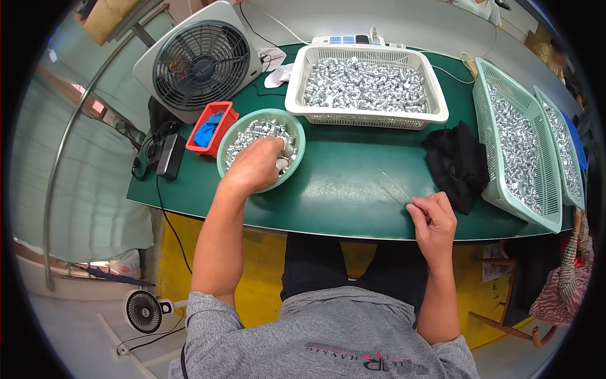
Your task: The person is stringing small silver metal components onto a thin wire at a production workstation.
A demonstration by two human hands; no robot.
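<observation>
My left hand point(257, 163) reaches into a round light-green basket point(299, 165) filled with small shiny metal parts point(255, 134). Its fingers are curled down among the parts, with whitish covers on some fingertips; what they grip is hidden. Over the table's front part, my right hand point(434, 221) pinches a thin straight metal rod point(394, 184) between thumb and fingers. The rod points up and to the left, and I see nothing threaded on it.
A white basket point(366, 117) and light-green baskets point(519, 201) hold many more metal parts. Beside the round basket stand a red bin point(218, 134) with blue material, a black adapter point(170, 158) and a large fan point(202, 66). Black cloth point(456, 165) lies right on the green table point(341, 208).
</observation>
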